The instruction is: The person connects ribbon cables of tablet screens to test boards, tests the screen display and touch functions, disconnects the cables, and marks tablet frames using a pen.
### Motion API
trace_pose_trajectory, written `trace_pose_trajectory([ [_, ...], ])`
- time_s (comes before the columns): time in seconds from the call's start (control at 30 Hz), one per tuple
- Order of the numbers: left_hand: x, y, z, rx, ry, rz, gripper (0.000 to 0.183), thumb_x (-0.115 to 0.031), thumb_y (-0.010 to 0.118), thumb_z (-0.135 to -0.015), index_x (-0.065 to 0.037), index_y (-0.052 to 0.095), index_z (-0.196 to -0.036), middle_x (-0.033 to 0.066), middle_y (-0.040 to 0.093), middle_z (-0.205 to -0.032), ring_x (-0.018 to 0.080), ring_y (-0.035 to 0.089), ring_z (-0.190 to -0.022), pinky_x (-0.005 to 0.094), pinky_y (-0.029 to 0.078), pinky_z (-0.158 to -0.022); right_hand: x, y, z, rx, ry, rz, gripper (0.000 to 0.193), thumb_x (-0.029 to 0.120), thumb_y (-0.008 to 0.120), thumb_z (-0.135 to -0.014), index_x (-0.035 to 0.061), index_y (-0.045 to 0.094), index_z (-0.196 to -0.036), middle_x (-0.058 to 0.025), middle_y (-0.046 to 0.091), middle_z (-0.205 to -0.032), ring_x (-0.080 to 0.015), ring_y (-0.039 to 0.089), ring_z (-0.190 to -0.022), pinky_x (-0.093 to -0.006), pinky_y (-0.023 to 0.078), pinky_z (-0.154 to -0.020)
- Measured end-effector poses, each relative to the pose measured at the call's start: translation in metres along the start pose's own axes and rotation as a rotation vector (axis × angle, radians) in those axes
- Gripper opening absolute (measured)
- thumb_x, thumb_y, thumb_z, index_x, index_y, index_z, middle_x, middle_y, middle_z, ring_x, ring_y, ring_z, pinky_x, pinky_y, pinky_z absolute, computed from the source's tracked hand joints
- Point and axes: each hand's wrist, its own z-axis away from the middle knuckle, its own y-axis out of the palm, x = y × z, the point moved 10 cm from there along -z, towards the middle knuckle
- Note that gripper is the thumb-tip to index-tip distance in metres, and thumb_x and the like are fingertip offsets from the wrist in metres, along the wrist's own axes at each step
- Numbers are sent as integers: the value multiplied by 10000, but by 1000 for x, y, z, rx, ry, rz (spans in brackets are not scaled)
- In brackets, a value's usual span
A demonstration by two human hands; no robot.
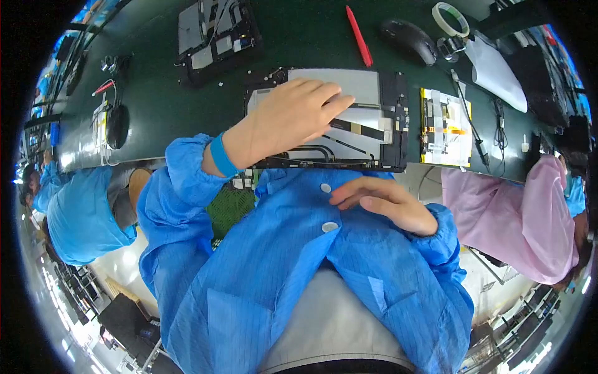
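My left hand (289, 118), with a blue band around its wrist, lies palm down over an opened flat electronic device (392, 146) at the table's near edge. Its fingers are loosely bent above the device's silver panels, and no held item shows; what lies under the palm is hidden. The device has a black frame, silver plates, dark cables and a striped ribbon strip. Off the table, in front of my blue smock, my right hand (389, 202) hovers with loosely curved fingers, the thumb apart and nothing in it.
A second opened device (215, 37) sits at the far left. A red pen (359, 37), a black mouse (408, 40) and a tape roll (451, 20) lie at the back. Right of my device are a taped battery pack (445, 128) and cables. People sit on both sides.
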Motion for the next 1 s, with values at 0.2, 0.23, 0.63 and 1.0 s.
trace_pose_trajectory([
  [0.2,-14,0,3,-184,233,-350,351,-166,610,-739,-112,619,-1086,33,612,-1056,182,619,-896,274,511,-742,72,-41,-3,-493,-282,974,379,79,625,-801,0,534,-1160,-135,579,-1123,-287,548,-1048,-374,402,-950],
  [0.23,-14,0,1,-176,237,-344,351,-166,610,-739,-112,619,-1086,33,612,-1056,182,619,-896,274,511,-742,89,-44,-4,-670,-403,1237,413,75,641,-760,15,541,-1156,-126,581,-1098,-279,549,-1034,-387,395,-956],
  [0.63,55,-36,20,-284,-369,1271,443,-363,471,-915,-20,584,-1173,100,635,-1108,128,584,-920,261,437,-774,104,-47,-7,-751,-503,1611,307,39,654,-632,78,594,-931,-60,550,-926,-226,570,-908,-492,326,-1036],
  [1.0,116,22,135,-457,-1067,940,364,-226,505,-930,-23,530,-1231,76,554,-1180,136,523,-956,253,399,-856,95,-75,33,-737,-565,1112,186,-15,633,-724,35,579,-895,-213,477,-1244,-357,512,-1134,-408,426,-938],
])
